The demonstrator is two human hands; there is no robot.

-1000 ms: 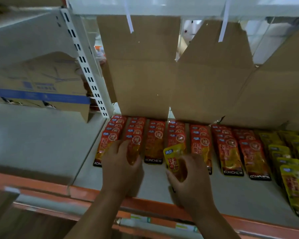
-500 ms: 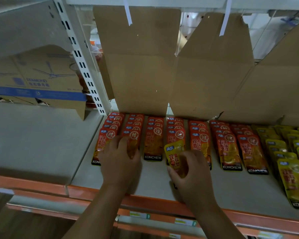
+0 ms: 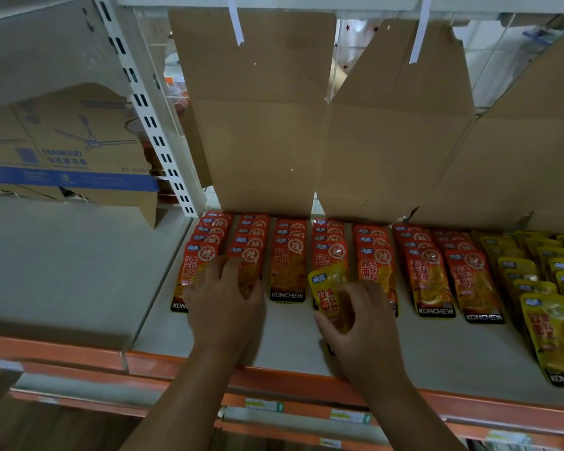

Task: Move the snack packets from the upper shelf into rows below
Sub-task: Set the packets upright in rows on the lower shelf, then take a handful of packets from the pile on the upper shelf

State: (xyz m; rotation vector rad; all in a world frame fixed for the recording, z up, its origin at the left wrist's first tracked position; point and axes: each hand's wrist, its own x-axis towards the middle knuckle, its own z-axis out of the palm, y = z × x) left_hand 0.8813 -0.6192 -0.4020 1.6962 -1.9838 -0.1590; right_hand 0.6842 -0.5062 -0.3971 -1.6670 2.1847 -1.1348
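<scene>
"What is the person doing at that shelf?"

"The left hand (image 3: 225,297) lies flat with its fingers stretched out. It presses on the front packets of the two leftmost rows of red-and-orange foil snack packets (image 3: 288,268). The right hand (image 3: 362,323) has thumb and fingers curled round a single yellow foil snack packet (image 3: 328,288)."

"Where is that packet?"

"Low over the pale grey shelf board (image 3: 290,333) and tilted. Its top overlaps the front packet of the fourth red row from the left."

"And around it?"

"The red rows run front to back, overlapped like tiles. Rows of yellow packets (image 3: 534,281) lie just beside them on the right. Brown cardboard flaps (image 3: 261,125) stand behind the rows. A cardboard box printed with a ceiling fan (image 3: 72,148) sits on the neighbouring shelf to the left. An orange metal rail (image 3: 274,379) edges the front."
</scene>
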